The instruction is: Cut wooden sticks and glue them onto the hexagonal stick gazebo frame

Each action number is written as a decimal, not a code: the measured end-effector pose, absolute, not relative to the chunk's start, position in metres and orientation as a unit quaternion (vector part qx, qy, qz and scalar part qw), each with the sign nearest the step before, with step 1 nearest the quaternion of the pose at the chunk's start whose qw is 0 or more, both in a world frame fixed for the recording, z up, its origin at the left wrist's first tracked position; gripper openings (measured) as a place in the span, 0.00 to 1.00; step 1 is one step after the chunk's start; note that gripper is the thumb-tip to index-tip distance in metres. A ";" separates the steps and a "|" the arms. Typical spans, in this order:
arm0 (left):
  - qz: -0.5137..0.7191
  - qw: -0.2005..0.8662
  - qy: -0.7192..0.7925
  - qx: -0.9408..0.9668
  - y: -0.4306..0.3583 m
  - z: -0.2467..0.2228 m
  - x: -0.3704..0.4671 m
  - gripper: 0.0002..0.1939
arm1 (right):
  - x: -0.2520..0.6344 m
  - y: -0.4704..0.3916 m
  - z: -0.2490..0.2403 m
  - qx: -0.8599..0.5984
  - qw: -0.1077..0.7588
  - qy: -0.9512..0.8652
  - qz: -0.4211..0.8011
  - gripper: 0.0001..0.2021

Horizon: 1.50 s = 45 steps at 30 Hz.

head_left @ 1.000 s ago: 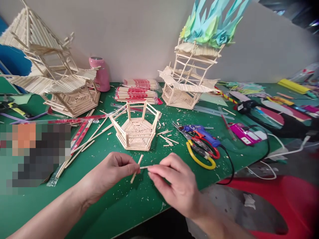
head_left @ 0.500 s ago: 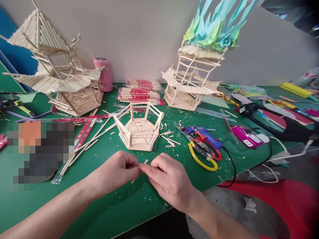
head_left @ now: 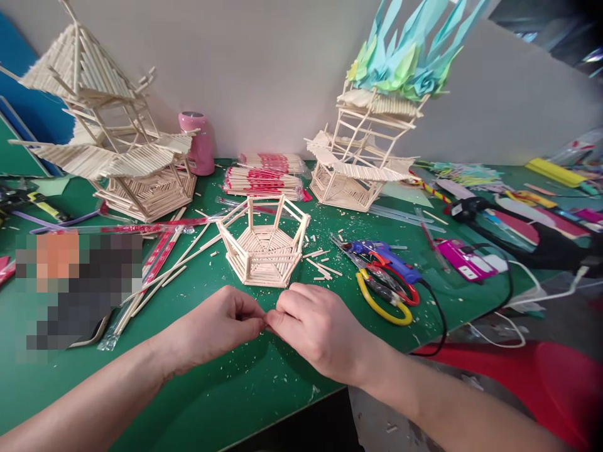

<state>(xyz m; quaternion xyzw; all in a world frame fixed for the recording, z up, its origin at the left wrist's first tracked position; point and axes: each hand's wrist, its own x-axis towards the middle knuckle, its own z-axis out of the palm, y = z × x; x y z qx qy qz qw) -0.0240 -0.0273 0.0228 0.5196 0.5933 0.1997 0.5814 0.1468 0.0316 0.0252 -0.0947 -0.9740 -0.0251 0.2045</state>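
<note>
Just above the table's near part, my left hand [head_left: 219,326] and my right hand [head_left: 323,329] meet fingertip to fingertip, both pinched closed. A short wooden stick, seen between them half a second ago, is now hidden by the fingers. Right behind my hands stands a small hexagonal frame [head_left: 268,267] of wooden sticks, with a slatted floor, upright posts and a top rail on several sides. Short cut stick pieces [head_left: 323,267] lie to its right, and longer sticks [head_left: 162,276] lie to its left.
Two stick pagodas [head_left: 151,194] [head_left: 348,188] stand at the back, with bundled sticks [head_left: 264,182] between them and a pink bottle [head_left: 202,147]. On the right lie a blue glue gun [head_left: 391,257], scissors [head_left: 384,301] and cables. A pixelated dark object [head_left: 89,289] lies left.
My right hand has turned and its fingers have closed in over the fingertips of my left. The stick ends that showed between the hands are now out of sight. The hexagonal frame stays put.
</note>
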 end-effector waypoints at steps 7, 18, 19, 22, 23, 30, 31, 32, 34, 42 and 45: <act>0.324 0.326 0.728 0.509 -0.027 0.012 -0.041 0.14 | 0.149 0.038 0.027 -0.128 0.203 -0.971 0.024 0.12; 0.425 0.238 0.615 0.620 -0.004 -0.008 -0.041 0.13 | 0.146 0.043 0.027 -0.156 0.213 -0.957 0.120 0.12; 0.425 0.234 0.613 0.623 -0.002 -0.006 -0.041 0.13 | 0.146 0.045 0.029 -0.158 0.217 -0.955 0.129 0.12; 0.421 0.229 0.608 0.633 0.004 0.006 -0.041 0.13 | 0.145 0.052 0.038 -0.167 0.228 -0.946 0.158 0.10; 0.419 0.230 0.607 0.635 0.006 0.010 -0.041 0.13 | 0.144 0.054 0.042 -0.168 0.232 -0.944 0.163 0.10; 0.402 0.286 0.610 0.620 0.026 0.037 -0.046 0.15 | 0.141 0.071 0.075 -0.198 0.222 -0.940 0.169 0.07; 0.399 0.301 0.609 0.616 0.028 0.040 -0.047 0.15 | 0.141 0.074 0.079 -0.205 0.213 -0.940 0.172 0.06; 0.395 0.315 0.608 0.613 0.030 0.044 -0.049 0.16 | 0.141 0.077 0.082 -0.211 0.206 -0.939 0.176 0.06; 0.387 0.340 0.606 0.606 0.034 0.051 -0.052 0.17 | 0.140 0.082 0.087 -0.223 0.197 -0.938 0.181 0.06; 0.396 0.388 0.605 0.571 0.037 0.064 -0.065 0.17 | 0.130 0.094 0.106 -0.241 0.184 -0.930 0.206 0.05; 0.410 0.399 0.604 0.554 0.035 0.062 -0.068 0.17 | 0.126 0.097 0.110 -0.245 0.169 -0.931 0.211 0.05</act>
